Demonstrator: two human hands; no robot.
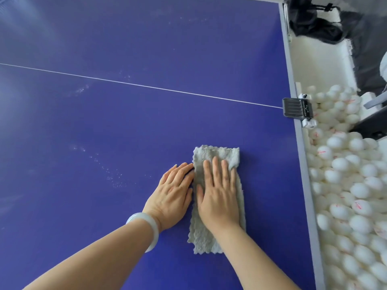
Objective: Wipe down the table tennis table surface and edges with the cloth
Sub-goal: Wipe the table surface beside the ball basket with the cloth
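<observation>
A folded grey fluffy cloth lies flat on the blue table tennis table, near its right edge. My right hand presses flat on the cloth with straight fingers. My left hand, with a pale bangle on the wrist, lies flat on the table just left of the cloth, its fingertips touching the cloth's left edge. A thin white line crosses the table beyond the hands. Faint pale smudges show on the surface at left.
The grey table edge runs down the right side. Beyond it lies a heap of several white table tennis balls. A black clamp grips the edge where the white line ends. A dark bag sits at the top right.
</observation>
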